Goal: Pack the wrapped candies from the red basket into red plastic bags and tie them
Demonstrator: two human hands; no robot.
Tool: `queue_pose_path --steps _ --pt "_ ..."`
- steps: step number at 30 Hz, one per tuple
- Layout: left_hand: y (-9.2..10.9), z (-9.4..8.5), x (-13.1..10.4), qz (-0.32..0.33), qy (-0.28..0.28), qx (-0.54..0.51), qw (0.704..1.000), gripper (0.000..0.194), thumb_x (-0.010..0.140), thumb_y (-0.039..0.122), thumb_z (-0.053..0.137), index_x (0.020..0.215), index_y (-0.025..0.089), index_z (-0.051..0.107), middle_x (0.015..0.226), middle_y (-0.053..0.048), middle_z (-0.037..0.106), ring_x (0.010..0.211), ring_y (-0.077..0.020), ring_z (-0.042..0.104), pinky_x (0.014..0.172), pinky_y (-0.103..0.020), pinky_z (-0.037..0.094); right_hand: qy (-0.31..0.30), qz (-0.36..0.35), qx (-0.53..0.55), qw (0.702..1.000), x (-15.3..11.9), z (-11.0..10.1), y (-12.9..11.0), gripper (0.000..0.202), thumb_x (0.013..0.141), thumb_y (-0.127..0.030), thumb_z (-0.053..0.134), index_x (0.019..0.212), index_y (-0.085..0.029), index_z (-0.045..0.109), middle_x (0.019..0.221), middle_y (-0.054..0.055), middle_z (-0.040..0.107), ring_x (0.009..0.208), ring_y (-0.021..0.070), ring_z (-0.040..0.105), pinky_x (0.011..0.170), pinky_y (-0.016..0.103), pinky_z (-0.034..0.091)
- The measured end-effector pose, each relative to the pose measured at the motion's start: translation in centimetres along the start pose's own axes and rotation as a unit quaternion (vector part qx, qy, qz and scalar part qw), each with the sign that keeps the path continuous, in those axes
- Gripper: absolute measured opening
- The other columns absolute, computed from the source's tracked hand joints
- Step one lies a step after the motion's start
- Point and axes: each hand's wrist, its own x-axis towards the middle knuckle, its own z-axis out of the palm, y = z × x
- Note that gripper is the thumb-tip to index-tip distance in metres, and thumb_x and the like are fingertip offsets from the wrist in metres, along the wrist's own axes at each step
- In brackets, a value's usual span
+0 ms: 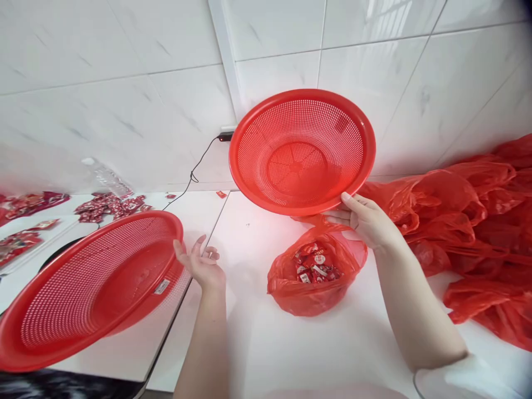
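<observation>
Left hand: palm up, fingers spread loosely, thumb side at the rim of a tilted, red, perforated plastic basket with a white label; can't tell if it bears any weight. Right hand: thumb over the near rim of a round, red, mesh-sided plastic colander, fingers beneath, gripping it. Colander raised, tipped so its bare inside shows, in front of the white marbled wall tiles.

Just below right hand: open, translucent red plastic bag on the white tabletop, small red-and-white wrapped packets inside. Unclear if fingers also touch the bag.

Farther right: heap of red plastic bags. Far left: pile of small red packets, clear plastic bottle behind, thin black cable running to the wall.
</observation>
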Motion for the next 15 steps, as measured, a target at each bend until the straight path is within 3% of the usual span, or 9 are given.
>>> queue_pose_path --steps 4,7,11,15 --pt "-0.4 -0.2 0.3 -0.06 0.088 0.007 0.994 0.035 0.07 0.029 0.05 0.103 0.023 0.04 0.108 -0.006 0.058 0.053 -0.005 0.042 0.047 -0.02 0.028 -0.024 0.008 0.03 0.999 -0.1 0.2 0.0 0.028 0.084 -0.045 0.066 0.096 -0.02 0.067 0.109 0.009 0.072 0.098 0.0257 0.07 0.091 0.043 0.054" --pt "-0.3 -0.3 0.6 0.0 0.124 0.028 0.992 0.037 0.069 0.026 0.055 0.1 0.025 0.036 0.121 -0.005 0.053 0.055 -0.0042 0.044 0.048 -0.02 0.031 -0.037 0.014 0.025 0.999 -0.1 0.2 0.1 0.028 0.086 -0.045 0.064 0.1 -0.021 0.067 0.11 0.009 0.072 0.096 0.0242 0.071 0.092 0.042 0.054" --pt "0.2 -0.1 0.5 0.041 0.099 0.039 0.993 0.024 0.078 0.033 0.048 0.097 0.024 0.037 0.104 -0.003 0.058 0.05 -0.0048 0.04 0.045 -0.02 0.028 -0.033 0.024 0.002 0.999 -0.1 0.5 0.4 0.032 0.085 -0.047 0.063 0.104 -0.021 0.066 0.112 0.009 0.071 0.095 0.0229 0.071 0.092 0.041 0.054" --pt "-0.2 0.7 -1.0 0.071 0.044 0.027 0.996 0.019 0.081 0.035 0.049 0.089 0.023 0.036 0.081 0.001 0.06 0.044 -0.0067 0.04 0.041 -0.021 0.026 -0.052 0.037 0.007 0.998 -0.5 1.1 0.3 0.032 0.083 -0.047 0.066 0.099 -0.019 0.066 0.108 0.01 0.072 0.092 0.022 0.071 0.091 0.04 0.054"
